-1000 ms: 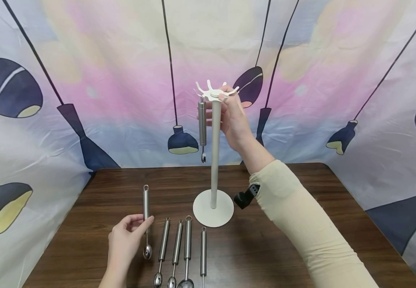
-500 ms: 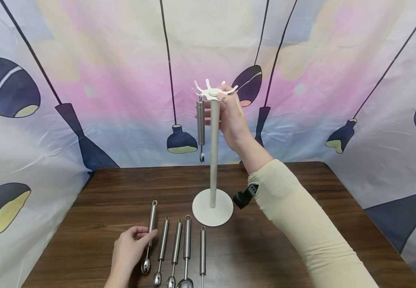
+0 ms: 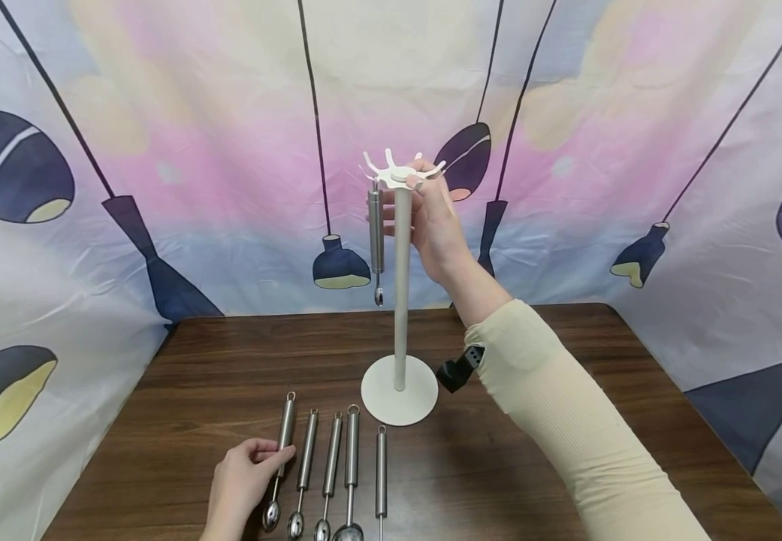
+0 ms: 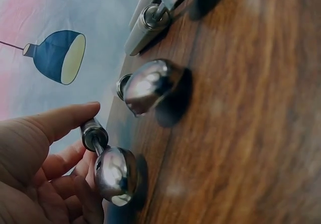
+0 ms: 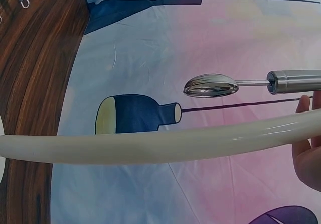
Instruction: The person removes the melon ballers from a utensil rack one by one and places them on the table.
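Observation:
My left hand [image 3: 240, 477] pinches the steel handle of a melon baller [image 3: 286, 421] between thumb and fingers. In the left wrist view its shiny oval scoop [image 4: 116, 176] hangs close over the wood. On a white utensil stand [image 3: 400, 300], which stands upright, my right hand [image 3: 436, 225] grips the hooked top, with the thumb at the hub and the other fingers partly hidden behind the pole. Another melon baller [image 3: 376, 233] hangs from a hook on the stand's left side. In the right wrist view its scoop end [image 5: 210, 86] shows beside the pole.
Several steel utensils lie in a row right of my left hand: two slim scoops [image 3: 306, 454], [image 3: 333, 458], a larger one [image 3: 352, 451] and another handle [image 3: 381, 473]. The stand's round base [image 3: 377, 402] sits behind them on the wooden table [image 3: 532, 421]. A printed cloth [image 3: 228, 150] hangs behind.
My left hand has brought the melon baller down toward me and slightly right, beside the row, its handle now tilted. The right hand keeps its grip on the stand.

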`<state>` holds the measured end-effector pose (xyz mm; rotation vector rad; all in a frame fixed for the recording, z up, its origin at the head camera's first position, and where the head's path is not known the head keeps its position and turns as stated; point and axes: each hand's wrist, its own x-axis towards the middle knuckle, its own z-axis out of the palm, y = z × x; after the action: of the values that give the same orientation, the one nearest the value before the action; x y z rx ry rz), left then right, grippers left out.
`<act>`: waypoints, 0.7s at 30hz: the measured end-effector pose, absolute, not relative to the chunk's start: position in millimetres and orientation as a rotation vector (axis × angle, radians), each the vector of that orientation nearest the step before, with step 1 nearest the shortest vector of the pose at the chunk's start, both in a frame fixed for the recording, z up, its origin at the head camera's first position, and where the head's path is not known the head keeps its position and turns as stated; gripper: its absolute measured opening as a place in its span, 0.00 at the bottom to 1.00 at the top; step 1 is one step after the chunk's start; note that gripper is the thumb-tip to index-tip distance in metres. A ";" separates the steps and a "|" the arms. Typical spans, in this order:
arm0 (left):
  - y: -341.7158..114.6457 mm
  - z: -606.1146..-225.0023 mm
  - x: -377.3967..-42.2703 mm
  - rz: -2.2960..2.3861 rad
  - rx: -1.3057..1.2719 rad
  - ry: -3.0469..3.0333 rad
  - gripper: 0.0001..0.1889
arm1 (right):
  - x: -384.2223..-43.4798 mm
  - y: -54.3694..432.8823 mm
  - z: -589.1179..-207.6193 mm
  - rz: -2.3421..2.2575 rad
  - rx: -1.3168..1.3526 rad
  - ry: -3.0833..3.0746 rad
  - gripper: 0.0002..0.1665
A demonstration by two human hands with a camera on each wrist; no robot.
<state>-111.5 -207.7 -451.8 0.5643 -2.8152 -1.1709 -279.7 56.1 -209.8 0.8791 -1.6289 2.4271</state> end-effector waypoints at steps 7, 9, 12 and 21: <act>-208.0 -456.0 -109.9 -1.164 0.572 -2.845 0.20 | -279.3 55.4 -209.9 2.425 0.876 -1.639 0.11; -208.1 -457.1 -109.6 -1.160 0.576 -2.852 0.20 | -279.9 55.1 -210.1 2.428 0.878 -1.641 0.12; -208.2 -457.6 -109.2 -1.152 0.574 -2.858 0.21 | -280.7 54.9 -210.4 2.421 0.860 -1.650 0.12; -208.5 -458.0 -109.6 -1.138 0.568 -2.865 0.20 | -281.2 56.5 -210.6 2.410 0.840 -1.655 0.11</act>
<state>-109.6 -208.5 -458.0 0.5679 -2.8654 -1.1376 -281.2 56.5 -210.6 0.8399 -1.6554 2.4096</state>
